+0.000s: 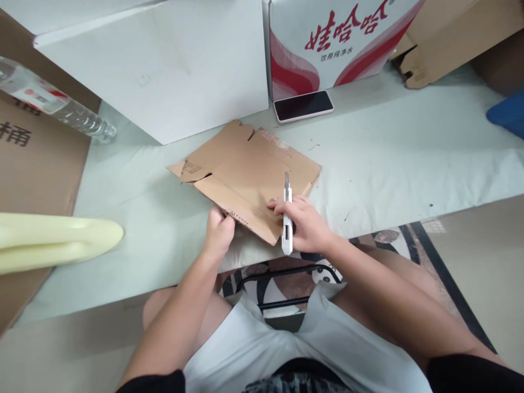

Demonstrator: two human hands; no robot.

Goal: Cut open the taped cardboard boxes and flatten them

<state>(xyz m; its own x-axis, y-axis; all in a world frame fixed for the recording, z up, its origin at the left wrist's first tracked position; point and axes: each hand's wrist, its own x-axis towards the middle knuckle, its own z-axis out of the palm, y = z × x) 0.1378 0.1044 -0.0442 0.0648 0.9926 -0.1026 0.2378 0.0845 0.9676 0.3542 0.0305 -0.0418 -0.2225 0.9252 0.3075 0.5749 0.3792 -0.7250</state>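
A folded piece of brown cardboard [249, 164] lies tilted across the table, with slots and notches along its edges. My left hand [220, 229] is closed on its near left edge, the fingers partly hidden beneath it. In my right hand [309, 224] is a white utility knife [287, 218], its blade out and pointing away from me. Some fingers of that hand reach over the near right part of the cardboard. The knife stands above the cardboard's right corner; I cannot tell whether it touches.
A smartphone [303, 106] lies beyond the cardboard, before a red and white carton [339, 49]. A white box [164, 71] stands at the back left. A plastic bottle [57, 103] and a pale yellow object [57, 240] are at left. More cardboard [454, 43] is at back right.
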